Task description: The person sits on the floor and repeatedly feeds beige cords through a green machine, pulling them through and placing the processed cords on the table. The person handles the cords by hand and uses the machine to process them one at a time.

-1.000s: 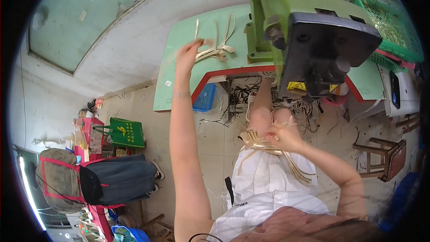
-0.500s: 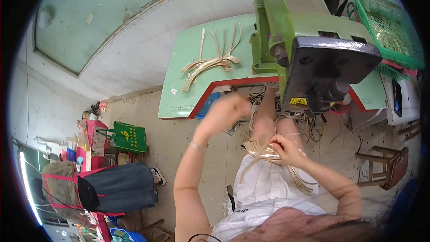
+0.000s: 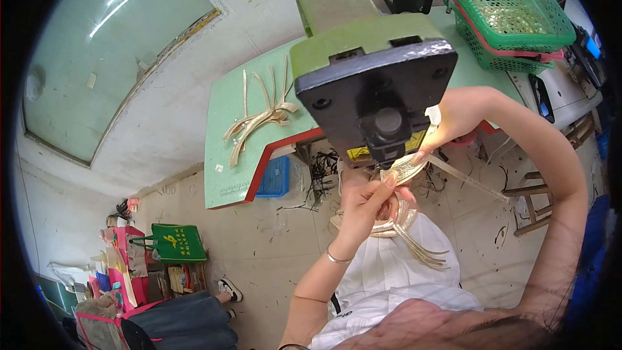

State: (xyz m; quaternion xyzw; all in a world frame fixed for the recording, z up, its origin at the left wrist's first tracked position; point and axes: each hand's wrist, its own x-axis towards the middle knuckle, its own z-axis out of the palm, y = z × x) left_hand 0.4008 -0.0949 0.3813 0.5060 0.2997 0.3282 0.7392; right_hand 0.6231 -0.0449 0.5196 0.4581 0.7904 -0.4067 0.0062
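Both hands are at the black-faced head of a green machine [image 3: 372, 91]. Between them a gold strap piece [image 3: 408, 167] lies under the machine's lower tip, one long thin tail hanging off to the right. My left hand [image 3: 370, 206] pinches its near end with thumb and fingers. On its right side, my right hand [image 3: 452, 120] grips the strap piece, the fingers partly hidden behind the machine head. More gold straps [image 3: 414, 243] rest across my lap below the left hand. Exactly where the tip meets the strap cannot be made out.
A pale green table [image 3: 227, 129] with a red edge holds another bunch of gold straps [image 3: 262, 116]. Stacked green baskets [image 3: 512, 26] stand at the back right. A wooden stool [image 3: 531, 204] is on the right; a person in dark trousers [image 3: 188, 324] is at lower left.
My left hand has come down and right to the strap piece. My right hand has risen from my lap to the machine head. The whole view has shifted, with the machine now nearer the middle.
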